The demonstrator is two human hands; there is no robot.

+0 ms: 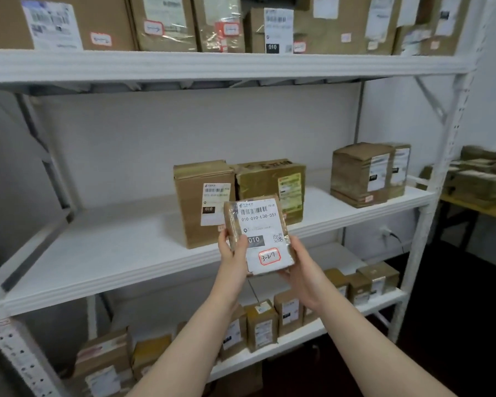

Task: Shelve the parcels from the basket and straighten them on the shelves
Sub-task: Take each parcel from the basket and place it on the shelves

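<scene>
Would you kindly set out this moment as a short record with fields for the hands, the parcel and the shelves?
parcel: small, brown, white label facing the camera
left hand: grips the parcel's left edge
right hand: holds its lower right corner
middle shelf: centre boxes behind the parcel, end boxes at the right
top shelf: top boxes in a row
bottom shelf: small boxes in a row
</scene>
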